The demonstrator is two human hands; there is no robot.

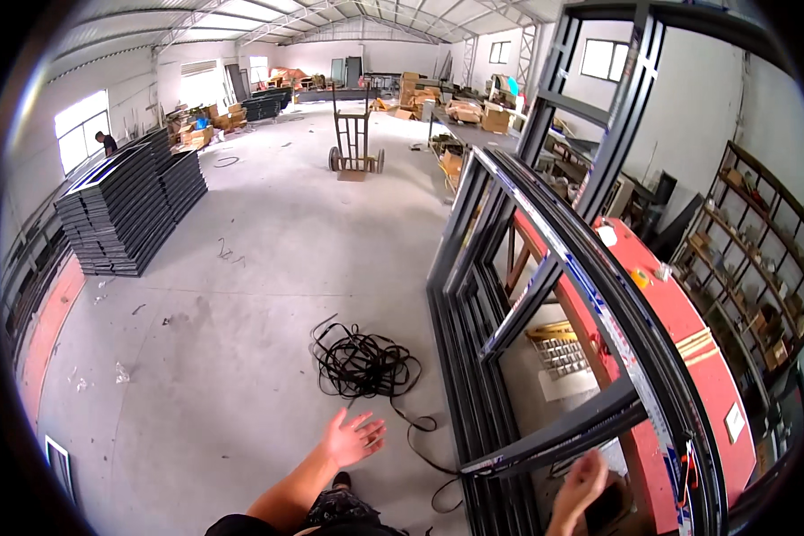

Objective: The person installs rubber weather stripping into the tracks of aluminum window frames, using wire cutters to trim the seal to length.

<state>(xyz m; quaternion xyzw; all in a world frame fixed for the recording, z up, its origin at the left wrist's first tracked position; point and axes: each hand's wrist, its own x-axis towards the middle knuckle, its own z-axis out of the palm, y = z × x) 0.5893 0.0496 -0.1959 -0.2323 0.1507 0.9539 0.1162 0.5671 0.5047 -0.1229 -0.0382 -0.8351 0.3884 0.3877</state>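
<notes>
My left hand (353, 438) reaches over the floor with its fingers spread and nothing in it. Just beyond it lies a tangled heap of black strap (364, 362). One length of that strap runs right to the bottom of several dark grey window frames (590, 277), which stand together upright at my right. My right hand (583, 484) is behind the lowest crossbar (558, 435), close to the frames' near end. Its fingers are curled together; whether anything is in them does not show.
A red-topped table (719, 380) stands behind the frames, with a shelf rack (749, 259) farther right. Stacked dark frames (129, 210) rise at the left, near another person (106, 142). A hand truck (353, 143) stands ahead; plastic scraps (121, 372) litter the floor.
</notes>
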